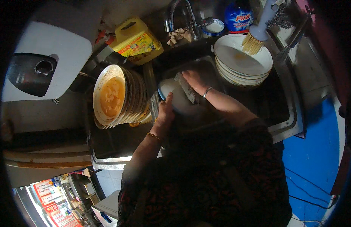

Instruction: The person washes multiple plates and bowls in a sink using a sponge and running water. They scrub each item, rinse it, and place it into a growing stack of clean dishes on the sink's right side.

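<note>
My left hand (166, 110) grips the near-left edge of a pale, blue-rimmed dish (167, 85) in the sink basin (202, 63), its thumb over the rim. My right hand (193, 81) presses a grey scouring pad (184, 86) against the dish's surface. Shadow and glare blur the dish's lower right part, so whether it is a bowl or a plate is hard to tell. To the left leans a tall stack of soiled bowls (135, 99), the front one with orange liquid in it. Right of my hands sits a stack of white dishes (243, 61).
A chrome faucet (189, 17) rises behind the basin, near a yellow jug (138, 42). Small blue-patterned dishes (213, 27) and a blue bottle (239, 18) stand at the back. A bristle brush (256, 39) overhangs the white dishes. At far left is a white appliance (53, 39).
</note>
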A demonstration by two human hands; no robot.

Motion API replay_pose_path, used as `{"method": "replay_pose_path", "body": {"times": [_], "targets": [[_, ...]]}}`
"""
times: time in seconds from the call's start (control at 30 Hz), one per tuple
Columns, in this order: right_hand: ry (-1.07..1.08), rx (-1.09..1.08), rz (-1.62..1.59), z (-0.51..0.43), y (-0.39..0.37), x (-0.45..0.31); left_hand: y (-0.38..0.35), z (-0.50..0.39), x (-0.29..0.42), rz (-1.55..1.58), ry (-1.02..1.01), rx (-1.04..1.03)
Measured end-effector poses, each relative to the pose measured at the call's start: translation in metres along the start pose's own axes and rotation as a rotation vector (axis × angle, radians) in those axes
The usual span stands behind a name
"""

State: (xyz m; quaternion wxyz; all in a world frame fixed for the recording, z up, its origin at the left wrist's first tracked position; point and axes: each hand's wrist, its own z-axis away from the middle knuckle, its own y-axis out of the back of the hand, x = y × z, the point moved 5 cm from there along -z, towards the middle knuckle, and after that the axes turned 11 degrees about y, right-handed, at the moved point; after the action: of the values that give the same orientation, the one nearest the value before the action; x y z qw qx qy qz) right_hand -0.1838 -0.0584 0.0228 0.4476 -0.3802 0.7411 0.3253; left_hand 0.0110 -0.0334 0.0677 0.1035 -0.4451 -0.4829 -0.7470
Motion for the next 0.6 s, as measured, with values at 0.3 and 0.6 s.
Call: {"method": "replay_pose_path", "body": {"times": [0.3, 0.6], "targets": [[-0.119, -0.329, 0.536, 0.034, 0.023, 0.069, -0.001, 0.003, 0.015, -0.309, -0.033, 0.032], [0.326, -0.027, 0.764, -0.019, 0.057, -0.006, -0.042, 0.002, 0.014, 0.094, 0.324, -0.316]]}}
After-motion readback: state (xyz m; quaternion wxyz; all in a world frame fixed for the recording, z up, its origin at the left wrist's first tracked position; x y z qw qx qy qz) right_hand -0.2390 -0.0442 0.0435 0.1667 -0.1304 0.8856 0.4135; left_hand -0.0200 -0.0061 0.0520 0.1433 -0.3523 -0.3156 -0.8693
